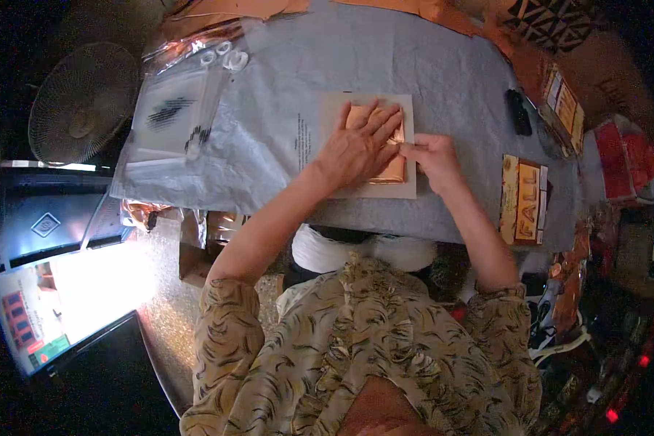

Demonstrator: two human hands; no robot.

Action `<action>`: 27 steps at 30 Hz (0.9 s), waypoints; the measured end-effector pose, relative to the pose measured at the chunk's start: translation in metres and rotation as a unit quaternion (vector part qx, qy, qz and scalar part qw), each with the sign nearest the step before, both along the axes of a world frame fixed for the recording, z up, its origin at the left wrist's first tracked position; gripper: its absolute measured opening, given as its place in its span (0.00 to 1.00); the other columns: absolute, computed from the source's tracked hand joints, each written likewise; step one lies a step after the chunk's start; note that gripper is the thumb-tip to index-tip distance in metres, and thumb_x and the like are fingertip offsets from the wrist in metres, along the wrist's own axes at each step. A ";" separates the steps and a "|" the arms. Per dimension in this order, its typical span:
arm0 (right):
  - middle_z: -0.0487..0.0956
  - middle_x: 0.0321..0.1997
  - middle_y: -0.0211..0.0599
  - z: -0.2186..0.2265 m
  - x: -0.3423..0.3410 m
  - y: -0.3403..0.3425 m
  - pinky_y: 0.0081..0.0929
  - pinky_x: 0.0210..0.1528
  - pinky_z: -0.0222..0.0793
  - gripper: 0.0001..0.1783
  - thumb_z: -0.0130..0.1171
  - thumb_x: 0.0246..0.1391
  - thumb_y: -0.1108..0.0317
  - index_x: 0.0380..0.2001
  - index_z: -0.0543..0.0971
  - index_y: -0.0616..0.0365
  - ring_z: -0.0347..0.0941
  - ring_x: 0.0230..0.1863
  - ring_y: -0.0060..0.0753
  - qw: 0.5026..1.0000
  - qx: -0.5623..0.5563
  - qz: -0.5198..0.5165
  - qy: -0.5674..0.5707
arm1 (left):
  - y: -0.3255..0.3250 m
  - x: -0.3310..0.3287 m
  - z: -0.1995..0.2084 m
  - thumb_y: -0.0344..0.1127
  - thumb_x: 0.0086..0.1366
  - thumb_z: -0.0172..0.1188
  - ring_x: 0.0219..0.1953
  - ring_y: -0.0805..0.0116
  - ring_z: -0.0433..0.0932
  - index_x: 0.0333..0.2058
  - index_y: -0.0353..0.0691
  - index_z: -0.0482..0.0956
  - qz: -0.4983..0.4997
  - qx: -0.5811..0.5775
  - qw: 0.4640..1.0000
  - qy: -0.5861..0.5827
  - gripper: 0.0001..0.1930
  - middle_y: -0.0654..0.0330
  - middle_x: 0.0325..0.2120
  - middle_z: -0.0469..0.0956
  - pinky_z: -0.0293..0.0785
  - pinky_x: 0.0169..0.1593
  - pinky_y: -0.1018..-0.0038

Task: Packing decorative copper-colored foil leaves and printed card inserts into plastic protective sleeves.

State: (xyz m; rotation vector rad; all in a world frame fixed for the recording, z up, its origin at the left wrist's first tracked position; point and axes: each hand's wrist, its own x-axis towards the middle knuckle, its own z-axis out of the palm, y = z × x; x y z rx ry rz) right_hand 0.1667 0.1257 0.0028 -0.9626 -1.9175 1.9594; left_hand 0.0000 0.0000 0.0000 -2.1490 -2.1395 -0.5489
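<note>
My left hand (361, 147) lies flat with its fingers spread over a copper-coloured foil packet (389, 174). The packet rests on a flat beige-grey sheet (336, 109), part of it hidden under the hand. At the right edge of the packet my right hand (434, 158) has its thumb and fingertips pinched together, close to the left fingertips. What they pinch, if anything, is too small to make out. Faint printed lines show beside the sheet's left edge.
A grey cloth covers the table (283, 65). At its left lie clear plastic sleeves (163, 109) and white rolls (234, 59). A decorated box (523, 200) stands right, near a dark object (518, 112). A fan (83, 103) and bright screen (87, 298) are left.
</note>
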 end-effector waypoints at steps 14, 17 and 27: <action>0.80 0.25 0.27 -0.020 -0.001 0.008 0.21 0.27 0.66 0.08 0.66 0.51 0.68 0.28 0.84 0.64 0.72 0.26 0.18 0.997 0.060 -0.015 -0.056 | -0.081 -0.035 0.009 0.55 0.70 0.48 0.72 0.55 0.52 0.69 0.40 0.54 0.083 -0.027 0.996 0.012 0.36 0.57 0.71 0.53 0.42 0.72 0.51; 0.80 0.24 0.27 -0.008 -0.010 -0.002 0.22 0.25 0.66 0.09 0.67 0.51 0.67 0.28 0.83 0.64 0.73 0.25 0.19 0.999 -0.027 -0.013 -0.032 | -0.087 -0.038 0.007 0.55 0.70 0.46 0.72 0.55 0.50 0.69 0.40 0.53 0.087 -0.037 0.995 0.003 0.36 0.56 0.71 0.51 0.40 0.72 0.51; 0.82 0.31 0.32 -0.002 -0.031 -0.022 0.23 0.28 0.74 0.09 0.65 0.55 0.67 0.33 0.82 0.63 0.78 0.29 0.23 0.997 -0.051 -0.019 -0.047 | -0.084 -0.037 0.001 0.58 0.70 0.44 0.73 0.55 0.47 0.69 0.39 0.53 0.091 -0.018 0.996 0.005 0.38 0.54 0.72 0.49 0.37 0.72 0.49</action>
